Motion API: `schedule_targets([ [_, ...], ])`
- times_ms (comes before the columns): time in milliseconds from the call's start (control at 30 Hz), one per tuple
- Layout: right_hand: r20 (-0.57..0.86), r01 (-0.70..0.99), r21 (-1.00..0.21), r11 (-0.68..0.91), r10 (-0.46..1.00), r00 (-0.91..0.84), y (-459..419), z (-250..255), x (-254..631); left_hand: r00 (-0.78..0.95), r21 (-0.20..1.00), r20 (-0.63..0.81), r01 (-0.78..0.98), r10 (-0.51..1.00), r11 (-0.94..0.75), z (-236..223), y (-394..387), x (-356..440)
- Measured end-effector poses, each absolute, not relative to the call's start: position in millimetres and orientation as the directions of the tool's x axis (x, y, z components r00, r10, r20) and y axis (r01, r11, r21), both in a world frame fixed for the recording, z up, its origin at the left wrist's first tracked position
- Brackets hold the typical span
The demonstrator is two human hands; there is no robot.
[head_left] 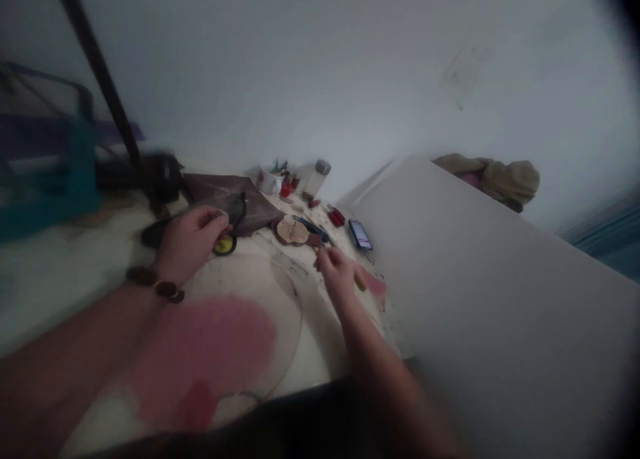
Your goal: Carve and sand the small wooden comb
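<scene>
The left hand (pixel 187 242) is above the left part of the table (pixel 300 372), its fingertips drawn together in a pinch; whether something thin is between them, I cannot tell. Just beside those fingers is a small yellow thing (pixel 225 244) with a black rim, and past them a dark brown sheet (pixel 260 212) reaches toward the far edge. The right hand (pixel 336 272) is closer to the right edge, fingers bent closed, with blur hiding anything they may grip. Near its fingertips lies a pale wooden disc (pixel 292 230), and a blue tool (pixel 317 229) is just behind that.

Along the far edge, by the wall (pixel 300 79), stand a white cup (pixel 270 180) with thin items in it, a red bottle (pixel 286 188) and a clear jar (pixel 317 180). A phone (pixel 360 234) with a lit screen lies by the right edge, near a red object (pixel 336 216). A large pink patch (pixel 225 339) spreads toward the near edge.

As for progress, both hands look busy, with the disc and the yellow thing lying out between them; no finished piece can be made out, and how much is done or left cannot be told
</scene>
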State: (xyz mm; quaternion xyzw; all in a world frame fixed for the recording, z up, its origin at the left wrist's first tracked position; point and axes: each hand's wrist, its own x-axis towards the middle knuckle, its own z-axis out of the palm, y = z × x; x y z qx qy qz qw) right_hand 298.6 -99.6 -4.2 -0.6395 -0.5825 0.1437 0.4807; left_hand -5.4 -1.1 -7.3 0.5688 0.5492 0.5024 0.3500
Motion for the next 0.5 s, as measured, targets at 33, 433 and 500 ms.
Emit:
schedule_targets([
  [33,0.370,0.627,-0.764,0.153,0.900,0.231,-106,-10,287,-0.110,0.953,0.186,0.263,0.976,-0.152,-9,1,-6],
  [433,0.334,0.726,-0.680,0.103,0.925,0.181,-84,-8,269,-0.112,0.948,0.181,0.284,0.977,-0.143,-6,0,-2],
  [500,0.310,0.699,-0.708,0.103,0.934,0.176,-76,-5,271,-0.104,0.943,0.166,0.309,0.981,-0.127,-7,-2,-1],
])
